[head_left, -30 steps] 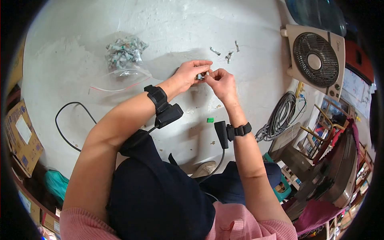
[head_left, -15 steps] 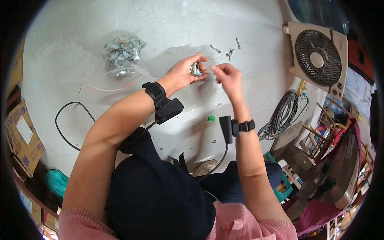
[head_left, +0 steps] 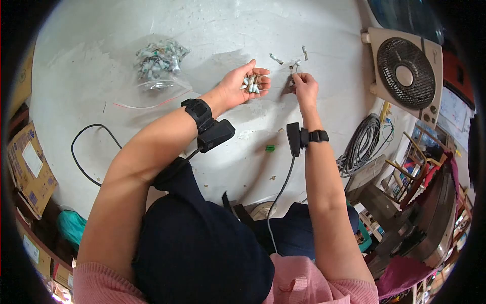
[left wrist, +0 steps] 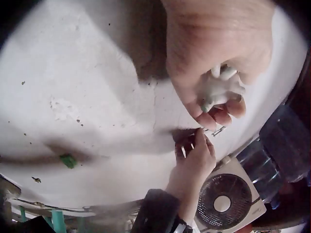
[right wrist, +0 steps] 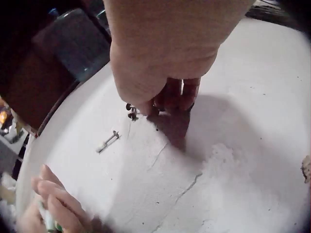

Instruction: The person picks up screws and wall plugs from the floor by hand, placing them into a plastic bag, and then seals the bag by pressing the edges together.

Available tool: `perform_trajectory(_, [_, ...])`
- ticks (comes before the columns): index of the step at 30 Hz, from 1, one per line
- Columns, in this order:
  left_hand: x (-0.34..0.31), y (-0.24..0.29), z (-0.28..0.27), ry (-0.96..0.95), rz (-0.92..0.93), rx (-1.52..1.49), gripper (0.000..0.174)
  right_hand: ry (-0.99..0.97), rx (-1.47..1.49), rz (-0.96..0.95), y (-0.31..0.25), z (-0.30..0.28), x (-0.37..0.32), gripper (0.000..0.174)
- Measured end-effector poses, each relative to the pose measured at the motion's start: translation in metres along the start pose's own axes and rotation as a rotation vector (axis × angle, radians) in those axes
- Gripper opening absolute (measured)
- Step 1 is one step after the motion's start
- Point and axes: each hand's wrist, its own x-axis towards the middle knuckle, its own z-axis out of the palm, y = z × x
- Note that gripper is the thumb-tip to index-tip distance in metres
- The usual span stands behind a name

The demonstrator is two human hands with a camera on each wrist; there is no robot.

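Note:
Palm up, the left hand (head_left: 238, 87) (left wrist: 218, 39) cradles several small white-and-green pieces (head_left: 251, 85) (left wrist: 221, 90), its fingers curled round them. To its right, the right hand (head_left: 307, 92) (right wrist: 170, 53) (left wrist: 193, 162) reaches down to the table, thumb and fingertips pinched at one of a few slim metal-and-white pieces (head_left: 295, 65) (right wrist: 131, 112); the fingers partly hide it. Another slim piece (head_left: 276, 59) (right wrist: 108, 142) lies to the left of that spot, and one more (head_left: 305, 52) lies beyond it. The bag (head_left: 161, 63) of similar pieces lies left of the left hand.
Green pieces (head_left: 270, 148) (left wrist: 68, 160) lie on the table (head_left: 217, 175) nearer the body. A fan (head_left: 405, 76) stands at the right, above a coiled grey cable (head_left: 357, 147). A black cable (head_left: 76, 137) loops at the left.
My right hand has left the left hand and moved right and forward to the loose pieces. The left hand has opened out from around its pieces and shifted slightly right.

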Motion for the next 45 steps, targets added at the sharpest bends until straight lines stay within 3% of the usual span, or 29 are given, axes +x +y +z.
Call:
perform_trajectory(1, [0.0, 0.0, 0.0, 0.011, -0.007, -0.027, 0.039, -0.092, 0.228, 0.143, -0.006, -0.004, -0.008, 0.023])
perform_trajectory(2, [0.0, -0.001, 0.001, 0.009, -0.008, -0.027, 0.039, -0.089, 0.227, 0.142, -0.013, -0.007, -0.016, 0.023])
perform_trajectory(4, [0.0, -0.001, 0.003, -0.006, -0.014, -0.026, 0.039, -0.209, 0.535, 0.239, -0.026, -0.013, -0.034, 0.019])
perform_trajectory(9, [0.001, -0.003, 0.009, 0.01, 0.013, 0.055, 0.032, -0.352, 0.677, 0.208, -0.034, -0.018, -0.054, 0.019])
perform_trajectory(13, [0.0, -0.003, 0.011, -0.007, 0.069, 0.158, 0.03, -0.388, 0.594, 0.153, -0.045, -0.017, -0.065, 0.015])
perform_trajectory(15, [0.0, -0.003, 0.01, -0.034, 0.058, 0.14, 0.03, -0.369, 0.315, 0.029, -0.049, -0.014, -0.067, 0.017])
perform_trajectory(20, [-0.001, -0.002, 0.006, -0.023, 0.055, 0.142, 0.029, -0.357, 0.217, -0.045, -0.062, -0.01, -0.068, 0.021])
perform_trajectory(22, [0.0, -0.002, 0.0, -0.033, 0.045, 0.173, 0.028, -0.124, 0.203, -0.012, -0.051, -0.011, -0.047, 0.024])
perform_trajectory(25, [0.004, -0.001, -0.007, -0.017, 0.055, 0.211, 0.028, 0.029, 0.057, 0.009, -0.03, -0.012, -0.007, 0.031])
perform_trajectory(29, [0.001, 0.0, -0.005, 0.019, 0.031, 0.129, 0.029, 0.035, -0.161, 0.032, -0.026, 0.001, 0.016, 0.034])
perform_trajectory(31, [-0.003, 0.003, 0.001, 0.07, 0.006, 0.105, 0.031, 0.132, -0.355, -0.196, -0.007, 0.009, 0.023, 0.033])
perform_trajectory(32, [-0.003, 0.004, 0.001, 0.073, 0.008, 0.105, 0.031, 0.13, -0.353, -0.197, -0.002, 0.009, 0.024, 0.033])
perform_trajectory(35, [-0.002, 0.004, 0.0, 0.078, 0.022, 0.105, 0.032, 0.007, -0.202, -0.06, 0.007, 0.009, 0.022, 0.027])
perform_trajectory(37, [-0.003, 0.003, 0.002, 0.109, 0.027, 0.132, 0.031, -0.074, 0.134, 0.107, -0.004, 0.005, 0.001, 0.019])
perform_trajectory(40, [-0.001, 0.0, 0.002, 0.104, 0.022, 0.122, 0.031, -0.149, 0.399, 0.234, -0.017, -0.002, -0.018, 0.01])
perform_trajectory(45, [0.006, -0.006, 0.002, 0.092, 0.045, 0.114, 0.031, -0.341, 0.714, 0.201, -0.037, -0.013, -0.042, 0.005])
